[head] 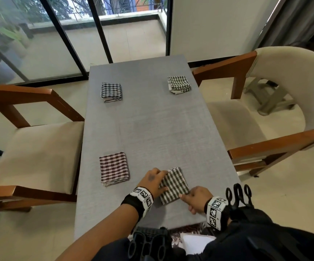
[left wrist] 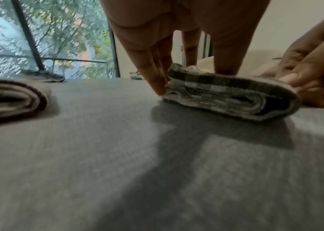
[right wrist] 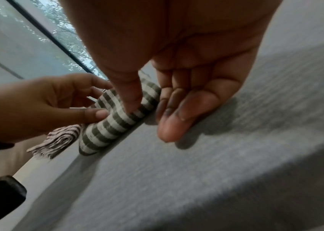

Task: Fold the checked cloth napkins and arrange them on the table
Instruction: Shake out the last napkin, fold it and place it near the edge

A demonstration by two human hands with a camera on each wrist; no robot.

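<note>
On the bench (head: pixel 152 119), a far-left napkin (head: pixel 111 91) and far-right napkin (head: pixel 178 85) lie well ahead of the hands, and a brown-checked napkin (head: pixel 114 168) lies just left of them. The grey-checked napkin (head: pixel 174 185) lies folded between the left hand (head: pixel 153 180) and right hand (head: pixel 196 197). Both hands press its edges with fairly straight fingers and clasp nothing. It looks best nudged square with its brown neighbour.

Napkins (head: pixel 111 91) on table (head: pixel 152 125), perhaps stool (head: pixel 267 97) behind chair (head: pixel 284 72)

Centre: bare grey tabletop (head: pixel 152 129), open between far and near napkins.
Far corners: black-checked napkin (head: pixel 111 91), olive-checked napkin (head: pixel 179 85) (well apart).
Near left: brown-checked napkin (head: pixel 114 168).
Near right: fourth napkin (head: pixel 175 185), left hand (head: pixel 153 180) and right hand (head: pixel 196 197) on it.
Sides: left armchair (head: pixel 35 151), right armchair (head: pixel 284 72).
</note>
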